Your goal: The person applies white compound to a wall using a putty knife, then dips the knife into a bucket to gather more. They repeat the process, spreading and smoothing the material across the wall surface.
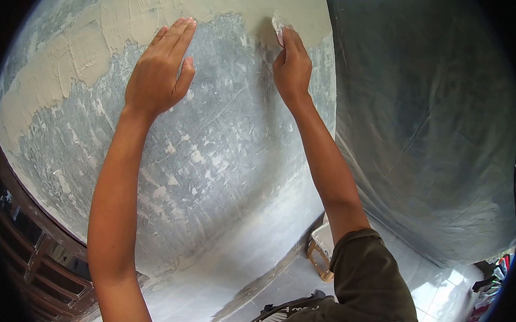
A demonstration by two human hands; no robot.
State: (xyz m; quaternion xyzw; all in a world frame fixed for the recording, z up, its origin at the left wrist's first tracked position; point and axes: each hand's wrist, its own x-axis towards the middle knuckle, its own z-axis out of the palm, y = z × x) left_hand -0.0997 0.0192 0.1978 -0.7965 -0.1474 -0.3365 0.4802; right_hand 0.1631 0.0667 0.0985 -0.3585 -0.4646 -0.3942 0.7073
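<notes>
My left hand point(158, 73) lies with its fingers stretched out against the grey wall point(219, 119), its fingertips at the lower edge of a beige band of putty point(87, 47). Higher up on the right, my right hand point(292, 67) grips a flat, putty-smeared scraper point(277, 27). Its blade is near or against the coated surface close to the wall's right edge; the exact contact is hard to make out. Below the beige band, the wall is bare grey with scattered pale patches and scratches. My fingers hide part of the scraper's grip.
A large translucent plastic sheet point(426, 122) hangs to the right of the wall. Below stands a small stool point(321, 253) on the tiled floor point(430, 295). Dark wooden framework point(46, 255) borders the lower left. Colourful items point(488, 303) lie at the far lower right.
</notes>
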